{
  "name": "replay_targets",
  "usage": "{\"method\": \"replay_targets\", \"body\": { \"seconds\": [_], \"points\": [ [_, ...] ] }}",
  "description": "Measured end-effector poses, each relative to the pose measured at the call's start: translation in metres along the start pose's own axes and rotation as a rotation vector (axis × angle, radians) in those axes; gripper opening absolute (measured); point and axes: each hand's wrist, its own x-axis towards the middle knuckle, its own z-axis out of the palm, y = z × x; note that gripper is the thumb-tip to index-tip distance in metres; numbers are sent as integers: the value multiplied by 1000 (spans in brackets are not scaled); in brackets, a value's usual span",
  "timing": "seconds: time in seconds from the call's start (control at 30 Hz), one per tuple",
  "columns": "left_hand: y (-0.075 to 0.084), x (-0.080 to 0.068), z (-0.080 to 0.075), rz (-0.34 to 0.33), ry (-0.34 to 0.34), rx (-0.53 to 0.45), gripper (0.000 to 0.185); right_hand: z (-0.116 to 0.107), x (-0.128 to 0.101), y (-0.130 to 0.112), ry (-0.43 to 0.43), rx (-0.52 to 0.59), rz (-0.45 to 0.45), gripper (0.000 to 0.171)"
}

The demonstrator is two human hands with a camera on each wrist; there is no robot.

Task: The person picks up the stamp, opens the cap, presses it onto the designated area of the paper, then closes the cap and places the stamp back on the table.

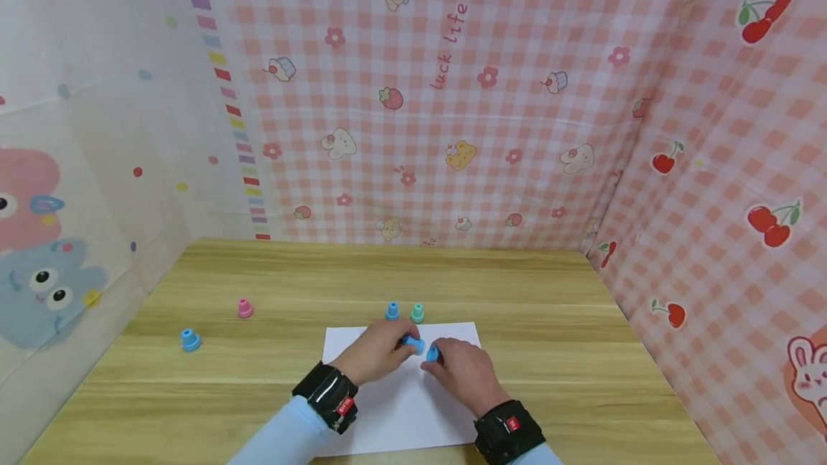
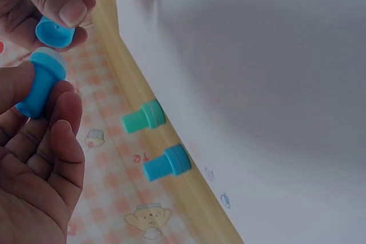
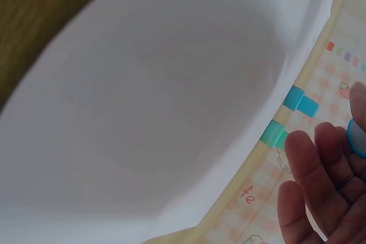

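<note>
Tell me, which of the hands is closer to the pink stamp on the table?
Left. The left hand, holding a blue stamp over the paper, is on the pink stamp's side; the right hand is farther away, beyond the left.

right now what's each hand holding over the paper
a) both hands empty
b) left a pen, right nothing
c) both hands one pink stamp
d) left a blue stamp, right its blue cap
d: the left hand grips the blue stamp and the right hand pinches its blue cap, the two held apart.
</note>
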Motion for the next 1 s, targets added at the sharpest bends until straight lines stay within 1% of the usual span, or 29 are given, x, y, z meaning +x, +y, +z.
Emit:
{"method": "replay_targets", "body": {
  "seconds": [0.1,0.23,0.57,1.0],
  "points": [
    [3,1,1,3,-14,-15,12,1,0,1,16,10,-8,21],
    [5,3,3,7,-24,-27,10,0,1,1,11,19,-2,19],
    [9,4,5,18,-26,-31,7,-1,1,0,24,23,-6,19],
    [6,6,8,37,-41,-37,12,-2,-1,-1,29,18,-26,19]
  ]
}}
